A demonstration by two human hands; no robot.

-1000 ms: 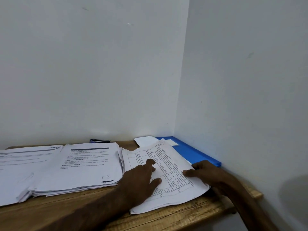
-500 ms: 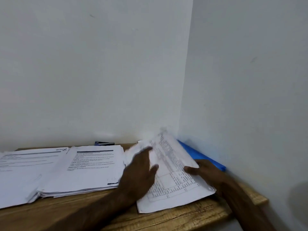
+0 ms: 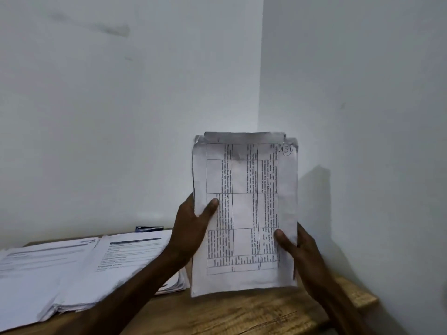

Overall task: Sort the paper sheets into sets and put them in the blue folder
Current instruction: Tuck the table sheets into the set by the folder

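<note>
Head cam, I see paper sheets (image 3: pixel 244 213) held upright over table (image 3: pixel 229 315), fingers of left hand (image 3: pixel 191 228) & right hand (image 3: pixel 302 252) clamped on its side edges, more paper piles (image 3: pixel 72 267) at left.

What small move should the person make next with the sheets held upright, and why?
Probably tap the set of sheets on the table to square it: the left hand and right hand hold it upright, and its top edges look uneven.
</note>
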